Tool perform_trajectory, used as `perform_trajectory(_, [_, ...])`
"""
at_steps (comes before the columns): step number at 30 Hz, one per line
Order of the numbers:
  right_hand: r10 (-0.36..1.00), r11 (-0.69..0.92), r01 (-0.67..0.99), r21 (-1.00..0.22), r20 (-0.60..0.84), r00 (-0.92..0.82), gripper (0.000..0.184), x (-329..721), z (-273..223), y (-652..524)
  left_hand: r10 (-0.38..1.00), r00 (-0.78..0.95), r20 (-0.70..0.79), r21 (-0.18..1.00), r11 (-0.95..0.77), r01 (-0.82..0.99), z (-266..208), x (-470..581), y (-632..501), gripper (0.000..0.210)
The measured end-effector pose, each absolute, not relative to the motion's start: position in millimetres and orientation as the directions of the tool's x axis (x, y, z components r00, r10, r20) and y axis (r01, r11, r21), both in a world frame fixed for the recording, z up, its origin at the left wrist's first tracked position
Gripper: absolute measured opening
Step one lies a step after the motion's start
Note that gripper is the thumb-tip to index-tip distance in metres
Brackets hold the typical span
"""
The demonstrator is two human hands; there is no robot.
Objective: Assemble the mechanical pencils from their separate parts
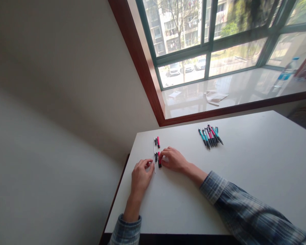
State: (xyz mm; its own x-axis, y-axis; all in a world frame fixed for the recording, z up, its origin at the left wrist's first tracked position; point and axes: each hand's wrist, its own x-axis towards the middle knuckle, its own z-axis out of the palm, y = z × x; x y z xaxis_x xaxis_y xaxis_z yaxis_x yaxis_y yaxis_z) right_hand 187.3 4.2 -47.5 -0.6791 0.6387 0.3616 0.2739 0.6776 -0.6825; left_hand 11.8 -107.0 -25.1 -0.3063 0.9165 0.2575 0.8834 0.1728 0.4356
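Two sets of pen parts lie in short rows near the table's left end. My left hand [140, 175] rests there with thumb and index finger pinched at a thin white pen refill [154, 168]. Across from it, the curled fingers of my right hand [173, 159] are on a pink pen barrel [159, 164] with a black grip. Between the hands sits a small black pen part [156, 157]. Farther back are another pink barrel [158, 141], another black part [155, 141] and another thin refill [154, 145].
A cluster of several teal and pink pens [210, 136] lies toward the back of the white table [234, 177]. Behind the table, a window sill holds a cloth [215, 97] and a water bottle [284, 76]. A wall [73, 143] rises at the left.
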Motion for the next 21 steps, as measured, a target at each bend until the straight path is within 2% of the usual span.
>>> perform_trajectory(12, [0.593,0.722,0.263,-0.64,0.375,-0.713,0.014,186.0,-49.7,6.0,0.934,-0.299,0.198,0.404,0.2,0.892,-24.0,3.5,-87.9,0.032])
perform_trajectory(21, [0.599,0.718,0.271,-0.641,0.371,-0.709,0.015,184.9,-50.7,6.9,0.936,-0.271,0.222,0.414,0.161,0.896,-28.5,-0.7,-78.6,0.033])
